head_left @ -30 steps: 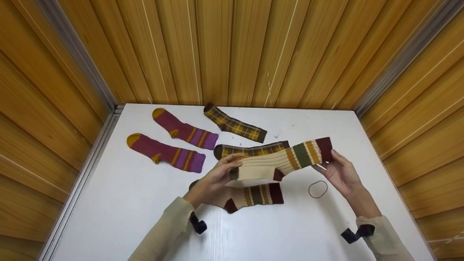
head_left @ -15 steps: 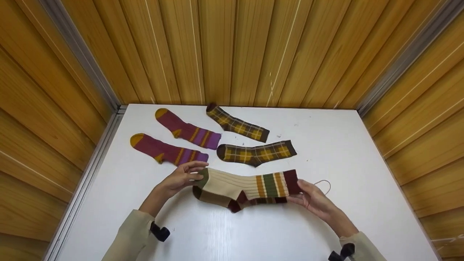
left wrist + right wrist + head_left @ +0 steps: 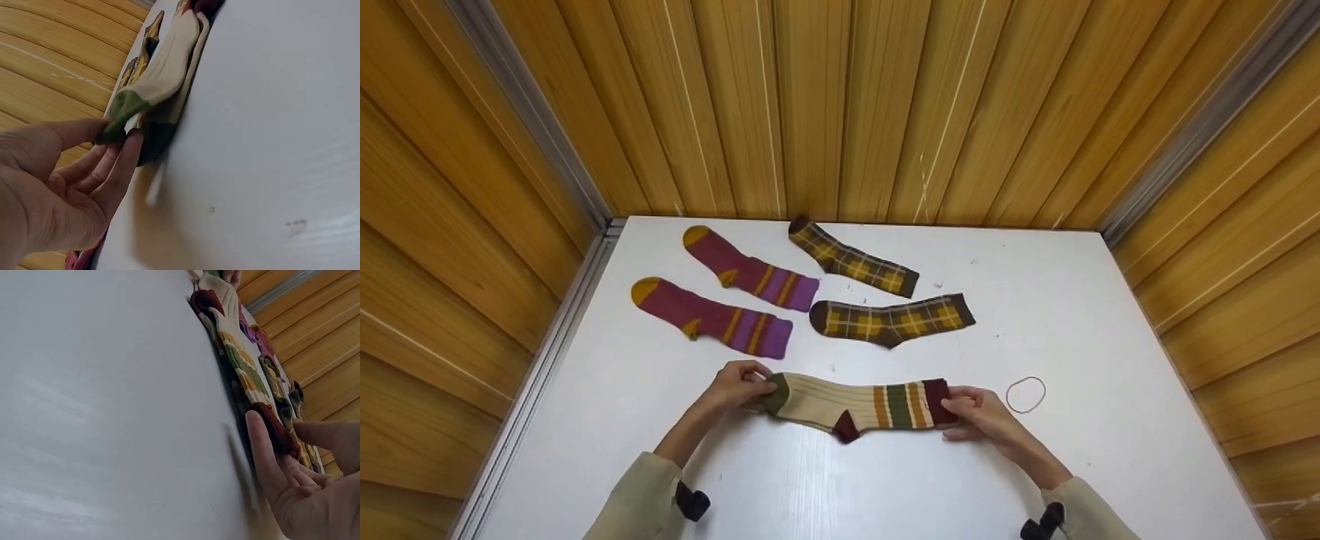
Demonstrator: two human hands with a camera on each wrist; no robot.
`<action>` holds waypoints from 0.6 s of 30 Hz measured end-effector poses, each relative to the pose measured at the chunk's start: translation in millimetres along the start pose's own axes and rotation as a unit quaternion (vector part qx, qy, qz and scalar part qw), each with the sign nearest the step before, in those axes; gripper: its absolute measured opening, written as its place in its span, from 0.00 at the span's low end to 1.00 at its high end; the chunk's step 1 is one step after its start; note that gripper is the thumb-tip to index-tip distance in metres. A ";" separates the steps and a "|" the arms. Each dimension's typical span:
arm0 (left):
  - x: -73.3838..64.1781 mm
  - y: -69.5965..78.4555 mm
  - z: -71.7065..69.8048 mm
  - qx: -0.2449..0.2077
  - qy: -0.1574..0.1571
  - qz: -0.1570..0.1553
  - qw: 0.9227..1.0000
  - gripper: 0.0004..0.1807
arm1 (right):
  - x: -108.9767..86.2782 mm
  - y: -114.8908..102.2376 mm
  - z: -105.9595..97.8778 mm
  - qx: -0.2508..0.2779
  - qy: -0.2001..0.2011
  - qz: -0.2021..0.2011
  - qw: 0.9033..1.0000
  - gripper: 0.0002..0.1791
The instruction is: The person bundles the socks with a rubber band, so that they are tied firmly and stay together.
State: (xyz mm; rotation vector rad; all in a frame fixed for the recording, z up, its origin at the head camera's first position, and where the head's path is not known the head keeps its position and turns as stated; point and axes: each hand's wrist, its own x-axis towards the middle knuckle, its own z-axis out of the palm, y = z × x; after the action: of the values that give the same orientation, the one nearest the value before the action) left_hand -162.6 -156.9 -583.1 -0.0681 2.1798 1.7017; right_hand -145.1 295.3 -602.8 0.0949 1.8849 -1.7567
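Cream sock [image 3: 821, 401], long axis sideways, green toe [image 3: 778, 394] left, maroon cuff [image 3: 934, 403] right

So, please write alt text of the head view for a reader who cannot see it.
A person's left grip and right grip hold a cream sock by toe and cuff at a white table. Two maroon socks and two plaid socks lie beyond; a thin loop lies at right.

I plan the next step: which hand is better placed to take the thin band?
Probably the right hand. The thin band lies near it; the left hand is farther, at the toe of the cream sock. The right would first release the cuff it pinches.
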 end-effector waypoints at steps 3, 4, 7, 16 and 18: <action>-2.1 -1.3 -1.6 0.016 0.006 0.000 1.000 0.14 | 1.2 1.3 2.3 -0.005 0.019 -0.015 1.000 0.35; -2.2 -2.0 -2.2 0.020 0.007 0.000 1.000 0.13 | 1.1 2.1 2.4 -0.005 0.024 -0.019 1.000 0.35; -2.0 -4.8 -4.4 0.058 0.017 0.018 0.998 0.10 | 0.4 3.9 2.0 -0.023 0.047 -0.031 0.998 0.34; 5.0 -11.9 -2.0 0.187 0.034 0.095 0.977 0.07 | 3.3 1.7 -5.8 -0.180 0.053 -0.106 0.977 0.29; 6.8 -11.6 -1.6 0.211 0.037 0.106 0.971 0.06 | 5.5 -1.4 -9.4 -0.206 0.038 -0.126 0.970 0.27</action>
State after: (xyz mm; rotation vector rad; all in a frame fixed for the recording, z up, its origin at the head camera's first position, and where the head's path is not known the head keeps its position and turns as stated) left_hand -166.3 -160.3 -595.7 0.2247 2.6371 1.3114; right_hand -153.6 302.2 -604.1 -0.2469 2.3634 -1.4885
